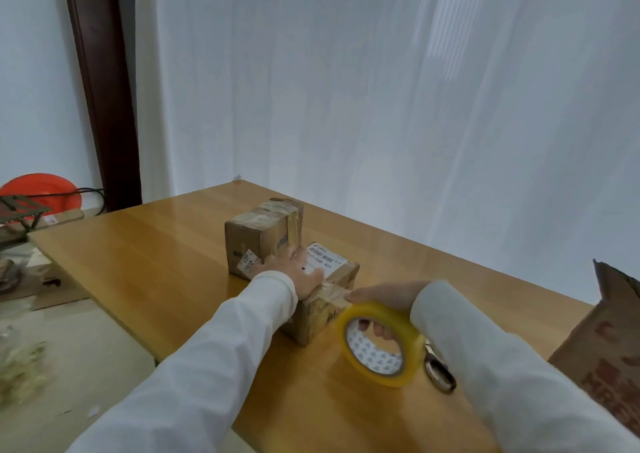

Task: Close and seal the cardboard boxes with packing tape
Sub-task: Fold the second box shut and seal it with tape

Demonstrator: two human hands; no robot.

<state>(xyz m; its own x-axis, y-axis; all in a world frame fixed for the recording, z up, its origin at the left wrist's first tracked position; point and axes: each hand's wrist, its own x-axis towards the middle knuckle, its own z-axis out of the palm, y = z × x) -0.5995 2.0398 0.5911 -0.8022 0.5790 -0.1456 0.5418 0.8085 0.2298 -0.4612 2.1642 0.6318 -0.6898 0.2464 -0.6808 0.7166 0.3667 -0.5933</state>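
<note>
Pressing flat with spread fingers, the left hand [299, 272] holds down the small brown cardboard box [322, 300] on the wooden worktop [156, 262]. The right hand [384, 300] grips the yellow tape roll [379, 343] beside it, drawing tape over the near edge. Next, I think, comes cutting the tape.

Two boxes [263, 237] crowd the table [138, 262] middle; its left stretch lies open.
</note>
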